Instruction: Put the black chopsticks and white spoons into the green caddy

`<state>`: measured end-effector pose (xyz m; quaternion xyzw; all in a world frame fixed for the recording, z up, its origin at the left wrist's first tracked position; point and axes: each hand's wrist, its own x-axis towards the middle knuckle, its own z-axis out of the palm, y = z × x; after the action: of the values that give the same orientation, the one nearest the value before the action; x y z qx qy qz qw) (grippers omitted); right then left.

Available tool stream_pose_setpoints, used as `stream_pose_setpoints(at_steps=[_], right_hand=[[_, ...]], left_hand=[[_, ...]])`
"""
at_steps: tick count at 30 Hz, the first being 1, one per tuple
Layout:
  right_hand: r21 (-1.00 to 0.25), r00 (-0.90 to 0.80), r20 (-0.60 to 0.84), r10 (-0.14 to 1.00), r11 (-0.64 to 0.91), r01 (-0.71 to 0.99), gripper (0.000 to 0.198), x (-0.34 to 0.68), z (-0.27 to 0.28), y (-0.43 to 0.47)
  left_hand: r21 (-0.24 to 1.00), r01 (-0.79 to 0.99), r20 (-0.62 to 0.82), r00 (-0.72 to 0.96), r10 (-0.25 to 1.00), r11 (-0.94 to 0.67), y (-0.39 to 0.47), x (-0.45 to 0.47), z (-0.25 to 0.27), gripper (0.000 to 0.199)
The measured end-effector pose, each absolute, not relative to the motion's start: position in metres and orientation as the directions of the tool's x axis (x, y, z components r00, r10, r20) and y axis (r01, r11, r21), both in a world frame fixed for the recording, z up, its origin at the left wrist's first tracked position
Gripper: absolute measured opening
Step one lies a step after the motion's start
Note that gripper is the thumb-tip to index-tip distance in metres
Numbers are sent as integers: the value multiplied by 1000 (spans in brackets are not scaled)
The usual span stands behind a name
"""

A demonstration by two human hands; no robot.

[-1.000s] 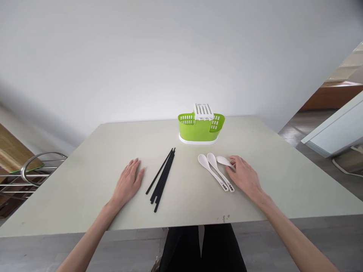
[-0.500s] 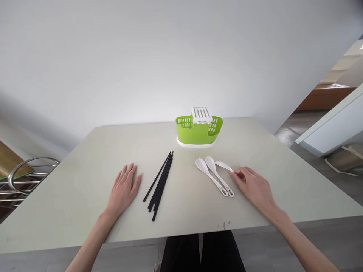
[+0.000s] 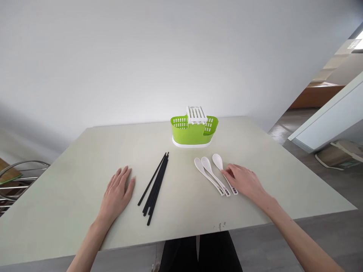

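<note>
Flat on the table lies my left hand, fingers stretched out and holding nothing. Just to its right is a bundle of black chopsticks. My right hand is closed with thumb and fingers on the handle of a white spoon, whose bowl faces up. Left of that spoon, two more white spoons, the left one and the middle one, lie side by side, close together at their handle ends. The handles carry small printed marks.
A green cutlery basket with a white slatted top and white base stands at the back of the pale table, near the wall. On the left is a metal rack. Beyond the right edge, a bag rests on the floor.
The spoon at my right hand has gone from tilted, bowl edge-on, to lying bowl up beside the other two. My right hand has shifted slightly left. My left hand stays flat.
</note>
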<state>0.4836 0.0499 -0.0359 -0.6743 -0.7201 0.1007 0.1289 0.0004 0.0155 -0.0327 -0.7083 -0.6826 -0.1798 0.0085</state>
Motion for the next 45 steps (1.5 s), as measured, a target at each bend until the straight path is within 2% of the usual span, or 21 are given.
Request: stream_pose_setpoints(at_steps=[7, 11, 15, 19, 22, 25, 28, 32, 40, 45], right_hand=[[-442, -50, 92, 995, 86, 893, 30, 493, -15, 35], [-525, -136, 86, 987, 161, 836, 29, 478, -3, 33], [-552, -187, 175, 967, 254, 795, 24, 453, 10, 45], [-507, -193, 359, 913, 364, 781, 42, 437, 30, 90], [-340, -160, 467, 870, 344, 875, 58, 433, 38, 135], [-216, -246, 394, 885, 349, 912, 58, 432, 29, 167], [-195, -340, 271, 901, 397, 897, 49, 432, 9, 175], [-201, -370, 272, 888, 429, 881, 47, 438, -10, 164], [-320, -339, 269, 902, 415, 851, 53, 449, -12, 129], [-456, -214, 373, 903, 380, 805, 57, 453, -17, 92]], left_hand=[[244, 968, 266, -3, 964, -65, 13, 0, -34, 65], [244, 968, 274, -4, 962, -66, 13, -1, -37, 66], [240, 967, 295, 8, 956, -83, 13, -2, -39, 63], [240, 967, 304, 10, 953, -86, 11, -3, -40, 62], [248, 964, 320, 15, 947, -99, 8, -4, -42, 62], [250, 962, 340, 23, 940, -114, 6, -7, -45, 61], [248, 961, 348, 26, 937, -119, 4, -8, -47, 61], [247, 962, 345, 24, 938, -116, 3, -9, -49, 62], [305, 942, 349, 28, 937, -141, 5, 0, -39, 56], [400, 899, 293, 56, 954, -176, 10, 41, -19, 45]])
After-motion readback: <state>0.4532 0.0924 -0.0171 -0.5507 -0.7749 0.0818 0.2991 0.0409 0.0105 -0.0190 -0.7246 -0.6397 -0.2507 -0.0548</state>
